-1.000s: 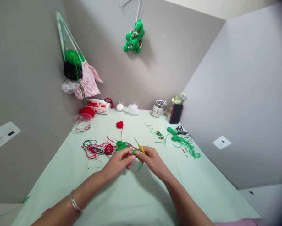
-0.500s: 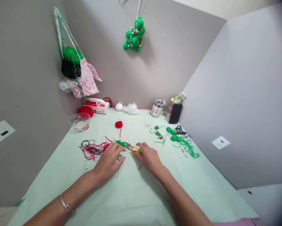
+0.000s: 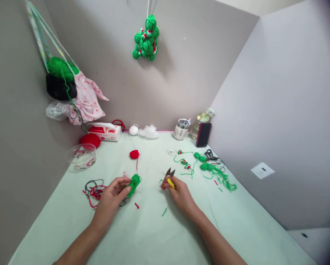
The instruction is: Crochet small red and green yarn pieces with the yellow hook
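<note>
My left hand (image 3: 113,197) is closed on a small bundle of green yarn (image 3: 135,181), which sticks out past the thumb and fingertips. To the right, my right hand (image 3: 180,193) grips a pair of yarn snips (image 3: 169,179) with yellow and orange handles, blades parted and pointing away from me. Red and dark yarn scraps (image 3: 94,193) lie beside and partly behind my left hand. A red yarn ball (image 3: 134,154) sits beyond the green bundle. Short cut pieces, one red (image 3: 137,205) and one green (image 3: 164,212), rest on the cloth between my hands.
At the left stand a clear plastic tub (image 3: 83,156) and a tissue box (image 3: 105,132). White stuffing (image 3: 149,132) lies at the back. A can (image 3: 181,129), a phone (image 3: 203,135) and green crocheted balls with strands (image 3: 220,176) are on the right. A yarn bag (image 3: 87,99) hangs at left.
The snips have come away from the green yarn and moved right with my right hand. My left hand has turned, showing more of the green bundle. The camera view has shifted.
</note>
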The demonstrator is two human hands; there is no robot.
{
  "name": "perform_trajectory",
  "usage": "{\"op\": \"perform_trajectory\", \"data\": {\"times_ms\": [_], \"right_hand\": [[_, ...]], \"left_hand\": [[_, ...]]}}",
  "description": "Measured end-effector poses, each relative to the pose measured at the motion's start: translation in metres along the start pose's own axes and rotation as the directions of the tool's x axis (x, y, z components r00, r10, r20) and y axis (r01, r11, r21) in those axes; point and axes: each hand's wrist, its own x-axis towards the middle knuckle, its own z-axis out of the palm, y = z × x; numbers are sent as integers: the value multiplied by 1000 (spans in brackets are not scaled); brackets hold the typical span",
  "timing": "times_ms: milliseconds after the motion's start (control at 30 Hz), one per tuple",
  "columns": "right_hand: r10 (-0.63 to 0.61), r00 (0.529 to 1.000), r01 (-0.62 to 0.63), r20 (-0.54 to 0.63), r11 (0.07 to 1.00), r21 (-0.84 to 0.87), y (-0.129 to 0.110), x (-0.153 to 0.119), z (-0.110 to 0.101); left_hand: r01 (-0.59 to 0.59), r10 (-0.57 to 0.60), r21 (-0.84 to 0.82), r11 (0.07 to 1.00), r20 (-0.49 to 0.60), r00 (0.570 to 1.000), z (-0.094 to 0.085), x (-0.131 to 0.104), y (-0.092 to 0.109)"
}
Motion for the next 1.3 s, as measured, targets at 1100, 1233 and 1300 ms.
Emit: {"op": "perform_trajectory", "data": {"times_ms": [1100,1233,1300], "right_hand": [[205,978,-167,25,856,-490,36,160,-53],[228,973,-176,30,822,-542,42,164,-40],[240,970,-184,28,810,-557,45,163,-43]], "left_hand": [[486,-333,-424,764,386,861,18,-20,11],[369,-309,-428,825,206,929,30,-22,1],[352,-314,-394,849,160,936,33,-24,-5]]}}
